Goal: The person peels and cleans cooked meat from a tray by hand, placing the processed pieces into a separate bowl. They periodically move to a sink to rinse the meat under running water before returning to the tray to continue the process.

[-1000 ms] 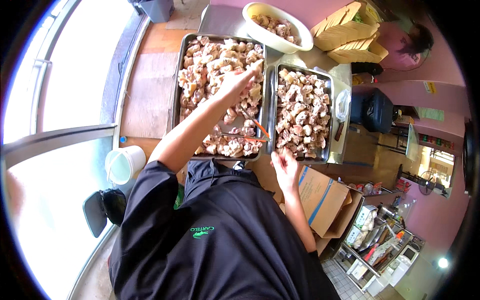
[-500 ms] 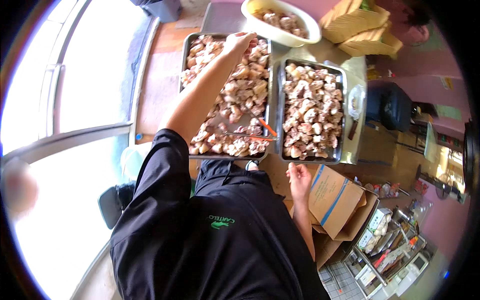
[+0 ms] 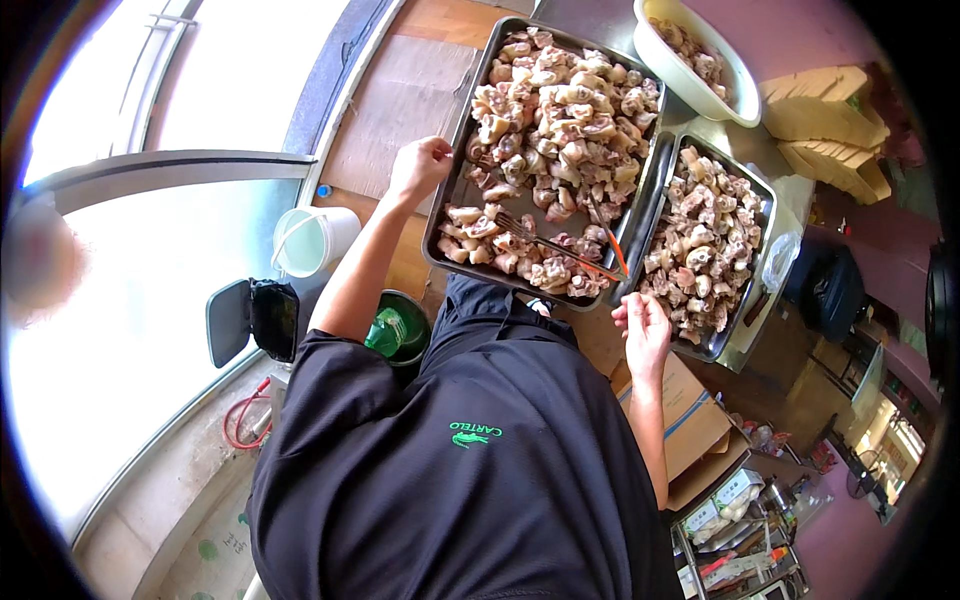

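1. Your left hand [image 3: 420, 168] is hovering just beside the left rim of the big tray [image 3: 464, 195], fingers half-bent; whether they are gripping anything you cannot tell from this view.
2. Your right hand [image 3: 645, 325] is hanging at the near left corner of the small tray [image 3: 768, 215], fingers loosely bent toward the thumb; whether they are closing on anything or touching the rim is not showing clearly.
3. The meat [image 3: 570, 110] is lying in the big tray, to the right of your left fingers, the nearest lumps sitting just past the rim. From your right fingers, more meat is lying just beyond the corner, in the small tray.
4. The meat is looking lumpy and moist, mixing cream, pink and brownish grey. In the big tray it is forming a heap at the far side and a band along the near side, with bare metal showing between; in the small tray the pieces are covering most of the base.
5. A forked tool [image 3: 600, 268] with orange parts is resting across the near band.
6. Farther out, a white basin [image 3: 670, 70] is holding similar pieces.
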The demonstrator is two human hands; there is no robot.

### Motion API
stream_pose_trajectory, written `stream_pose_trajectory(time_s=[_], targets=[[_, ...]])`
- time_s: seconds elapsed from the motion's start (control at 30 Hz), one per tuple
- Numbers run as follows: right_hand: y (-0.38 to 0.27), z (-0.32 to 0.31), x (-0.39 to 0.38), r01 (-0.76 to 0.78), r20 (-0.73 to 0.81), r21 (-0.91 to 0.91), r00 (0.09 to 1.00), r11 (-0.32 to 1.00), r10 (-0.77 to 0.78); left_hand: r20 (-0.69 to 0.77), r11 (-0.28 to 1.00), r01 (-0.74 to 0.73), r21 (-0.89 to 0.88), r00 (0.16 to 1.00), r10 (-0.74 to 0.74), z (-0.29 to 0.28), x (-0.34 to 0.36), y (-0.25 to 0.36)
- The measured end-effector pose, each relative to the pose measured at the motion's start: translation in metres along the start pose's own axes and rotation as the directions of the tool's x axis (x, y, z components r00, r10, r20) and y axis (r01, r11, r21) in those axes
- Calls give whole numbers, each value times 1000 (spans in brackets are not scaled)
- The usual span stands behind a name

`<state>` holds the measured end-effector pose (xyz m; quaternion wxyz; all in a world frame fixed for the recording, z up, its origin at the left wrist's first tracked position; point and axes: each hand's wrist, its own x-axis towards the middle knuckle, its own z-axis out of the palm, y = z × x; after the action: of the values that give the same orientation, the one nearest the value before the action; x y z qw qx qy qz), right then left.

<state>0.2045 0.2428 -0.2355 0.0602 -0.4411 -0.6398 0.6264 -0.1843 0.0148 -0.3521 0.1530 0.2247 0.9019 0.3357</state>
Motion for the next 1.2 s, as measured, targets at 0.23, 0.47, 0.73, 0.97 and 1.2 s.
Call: stream_pose_trajectory(time_s=[0.23, 0.47, 0.73, 0.97, 1.2], targets=[[-19, 34, 1, 32, 69, -39, 997, 999, -30, 177, 866, -441, 234, 896, 408, 31, -24, 24], [-19, 52, -5, 65, 39, -131, 997, 989, -61, 354, 622, -713, 324, 701, 619, 65, -12, -1], [-17, 66, -10, 87, 26, -119, 996, 989, -85, 205, 786, -562, 257, 827, 524, 36, -7, 2], [-37, 76, -11, 123, 41, -31, 992, 992, -122, 459, 548, 324, -771, 880, 125, -16, -43, 63], [-130, 95, -21, 464, 56, -221, 884, 858, -463, 580, -43, 613, -789, 766, 276, -42, -115, 134]])
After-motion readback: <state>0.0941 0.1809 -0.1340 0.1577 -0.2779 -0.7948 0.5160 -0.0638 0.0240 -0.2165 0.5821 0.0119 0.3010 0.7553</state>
